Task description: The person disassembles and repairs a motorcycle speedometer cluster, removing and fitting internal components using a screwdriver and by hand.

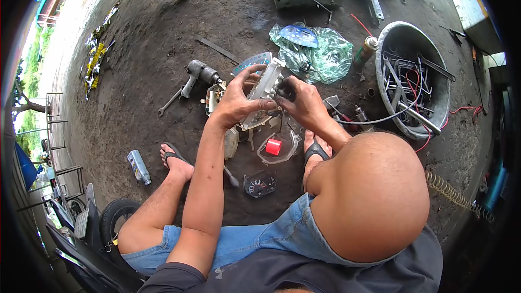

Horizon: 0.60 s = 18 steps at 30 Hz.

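Note:
My left hand (241,100) is wrapped round a white plastic housing (266,84), held up above the ground between my feet; it looks like part of a motorcycle instrument cluster. From the other side, my right hand (304,100) presses bent, blackened fingers against its edge; any small part between those fingertips is hidden. Behind the housing lies a blue dotted gauge panel (254,64). Below my hands are a clear plastic cover (287,157) with a red cylindrical piece (273,147) in it, and a dark dial gauge (260,184).
An impact wrench (199,76) and a spanner (171,103) lie left of my hands. To the right stand a spray can (367,51) and a basin (386,95) of tools. A green plastic bag (331,57) and a metal toolbox (306,1) are farther off. A bottle (139,167) lies near my left foot.

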Each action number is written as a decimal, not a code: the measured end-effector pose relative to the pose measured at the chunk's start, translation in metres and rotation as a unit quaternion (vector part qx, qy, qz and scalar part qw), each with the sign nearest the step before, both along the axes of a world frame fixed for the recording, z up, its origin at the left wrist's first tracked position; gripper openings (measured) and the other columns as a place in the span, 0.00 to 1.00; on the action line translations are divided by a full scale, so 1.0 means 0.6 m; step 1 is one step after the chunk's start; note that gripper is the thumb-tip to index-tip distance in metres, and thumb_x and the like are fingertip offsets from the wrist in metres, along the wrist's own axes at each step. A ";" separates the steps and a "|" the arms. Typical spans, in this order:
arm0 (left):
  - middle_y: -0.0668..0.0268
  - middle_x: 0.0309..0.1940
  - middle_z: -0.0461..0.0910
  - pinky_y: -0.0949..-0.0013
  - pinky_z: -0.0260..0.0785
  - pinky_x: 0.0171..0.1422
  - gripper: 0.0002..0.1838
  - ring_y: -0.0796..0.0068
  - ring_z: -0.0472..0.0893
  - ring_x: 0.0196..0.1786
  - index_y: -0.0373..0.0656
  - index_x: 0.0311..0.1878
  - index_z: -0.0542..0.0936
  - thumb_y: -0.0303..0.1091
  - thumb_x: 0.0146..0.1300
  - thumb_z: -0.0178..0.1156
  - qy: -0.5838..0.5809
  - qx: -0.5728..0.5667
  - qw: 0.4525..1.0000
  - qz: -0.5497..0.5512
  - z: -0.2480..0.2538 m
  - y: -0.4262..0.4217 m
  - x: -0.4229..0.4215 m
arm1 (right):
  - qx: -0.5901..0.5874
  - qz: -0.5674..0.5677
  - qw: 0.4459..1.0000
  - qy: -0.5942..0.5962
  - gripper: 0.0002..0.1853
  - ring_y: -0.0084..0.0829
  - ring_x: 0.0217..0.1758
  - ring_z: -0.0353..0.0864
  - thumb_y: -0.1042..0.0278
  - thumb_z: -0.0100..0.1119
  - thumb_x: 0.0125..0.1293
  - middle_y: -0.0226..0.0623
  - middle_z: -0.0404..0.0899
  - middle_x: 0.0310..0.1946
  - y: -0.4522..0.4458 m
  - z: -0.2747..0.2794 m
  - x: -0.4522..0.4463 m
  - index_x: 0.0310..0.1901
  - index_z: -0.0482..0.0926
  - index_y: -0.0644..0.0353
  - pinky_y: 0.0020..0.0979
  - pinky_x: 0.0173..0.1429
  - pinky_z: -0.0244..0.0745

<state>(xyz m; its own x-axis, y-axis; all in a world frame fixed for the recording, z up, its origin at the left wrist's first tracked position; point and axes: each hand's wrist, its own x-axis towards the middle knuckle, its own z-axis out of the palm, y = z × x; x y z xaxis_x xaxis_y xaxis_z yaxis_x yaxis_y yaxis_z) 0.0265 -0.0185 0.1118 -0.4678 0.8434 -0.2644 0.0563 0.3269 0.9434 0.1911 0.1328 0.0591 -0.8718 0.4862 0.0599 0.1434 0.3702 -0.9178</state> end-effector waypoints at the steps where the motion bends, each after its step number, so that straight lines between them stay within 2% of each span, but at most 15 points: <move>1: 0.52 0.63 0.81 0.54 0.75 0.72 0.62 0.57 0.81 0.66 0.43 0.78 0.73 0.51 0.38 0.92 0.000 -0.001 1.000 0.000 -0.001 0.001 -0.001 | -0.001 0.000 1.000 0.000 0.13 0.56 0.46 0.88 0.72 0.74 0.66 0.57 0.87 0.42 0.006 -0.002 -0.001 0.47 0.82 0.66 0.47 0.50 0.81; 3: 0.53 0.63 0.81 0.54 0.75 0.72 0.61 0.58 0.81 0.66 0.43 0.78 0.73 0.50 0.38 0.92 -0.018 0.007 1.000 0.004 -0.004 -0.001 0.000 | -0.044 0.074 0.995 -0.048 0.11 0.55 0.46 0.89 0.71 0.75 0.66 0.57 0.87 0.42 0.020 -0.009 0.000 0.43 0.83 0.67 0.47 0.50 0.81; 5: 0.54 0.63 0.81 0.54 0.75 0.71 0.61 0.58 0.81 0.66 0.43 0.78 0.73 0.50 0.38 0.92 -0.044 0.018 0.999 0.013 -0.011 0.000 0.003 | -0.064 0.055 0.995 -0.052 0.11 0.55 0.44 0.88 0.71 0.75 0.66 0.55 0.86 0.40 0.013 -0.007 0.004 0.40 0.82 0.68 0.47 0.49 0.80; 7: 0.54 0.63 0.81 0.54 0.75 0.71 0.61 0.58 0.81 0.66 0.44 0.78 0.73 0.50 0.39 0.92 -0.068 0.030 0.997 0.021 -0.013 0.002 0.004 | 0.009 -0.017 1.000 -0.025 0.11 0.54 0.43 0.87 0.72 0.75 0.65 0.54 0.85 0.38 0.004 -0.007 0.009 0.41 0.82 0.68 0.47 0.48 0.80; 10: 0.55 0.63 0.81 0.54 0.75 0.71 0.60 0.58 0.81 0.66 0.44 0.78 0.73 0.49 0.40 0.92 -0.079 0.038 0.996 0.021 -0.007 0.004 0.003 | 0.022 -0.013 1.000 -0.005 0.11 0.53 0.42 0.87 0.73 0.75 0.64 0.53 0.85 0.38 0.006 -0.006 0.010 0.41 0.82 0.68 0.47 0.48 0.80; 12: 0.55 0.63 0.81 0.54 0.75 0.72 0.60 0.58 0.81 0.66 0.44 0.78 0.73 0.50 0.39 0.92 -0.043 0.019 0.999 0.010 0.004 0.004 0.004 | 0.028 -0.009 1.000 0.006 0.11 0.53 0.42 0.87 0.73 0.75 0.64 0.52 0.85 0.37 0.011 -0.008 0.007 0.41 0.81 0.68 0.46 0.48 0.80; 14: 0.55 0.62 0.81 0.54 0.75 0.72 0.61 0.57 0.81 0.66 0.44 0.78 0.73 0.50 0.38 0.92 -0.021 0.011 1.000 0.005 0.002 0.003 0.003 | -0.055 0.045 0.997 -0.008 0.12 0.54 0.43 0.88 0.73 0.75 0.64 0.53 0.86 0.39 0.023 0.006 0.001 0.41 0.80 0.68 0.47 0.48 0.80; 15: 0.54 0.62 0.81 0.54 0.75 0.72 0.61 0.57 0.81 0.66 0.44 0.78 0.73 0.51 0.38 0.92 0.001 0.004 1.000 -0.001 0.000 0.003 0.003 | -0.077 0.073 0.992 -0.064 0.14 0.53 0.46 0.90 0.70 0.75 0.66 0.55 0.87 0.42 0.033 0.016 0.007 0.46 0.82 0.68 0.45 0.50 0.82; 16: 0.54 0.62 0.81 0.54 0.75 0.72 0.61 0.57 0.81 0.66 0.44 0.78 0.73 0.51 0.38 0.92 0.001 0.004 1.000 -0.001 -0.001 0.004 0.003 | -0.076 0.072 0.992 -0.065 0.14 0.53 0.46 0.90 0.70 0.75 0.66 0.55 0.87 0.42 0.033 0.014 0.008 0.46 0.82 0.68 0.45 0.50 0.82; 18: 0.54 0.63 0.81 0.54 0.74 0.73 0.62 0.56 0.81 0.66 0.45 0.78 0.73 0.53 0.37 0.92 -0.008 0.010 1.000 0.004 -0.003 0.004 0.004 | -0.003 0.028 0.998 -0.061 0.20 0.51 0.49 0.91 0.65 0.74 0.68 0.57 0.88 0.46 0.025 0.003 0.009 0.57 0.84 0.65 0.44 0.52 0.83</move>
<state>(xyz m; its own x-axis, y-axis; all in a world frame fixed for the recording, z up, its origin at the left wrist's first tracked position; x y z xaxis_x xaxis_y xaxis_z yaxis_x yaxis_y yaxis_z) 0.0290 -0.0159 0.1098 -0.4695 0.8453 -0.2549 0.0381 0.3078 0.9507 0.1964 0.1479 0.0608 -0.8984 0.4361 -0.0515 0.2333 0.3747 -0.8973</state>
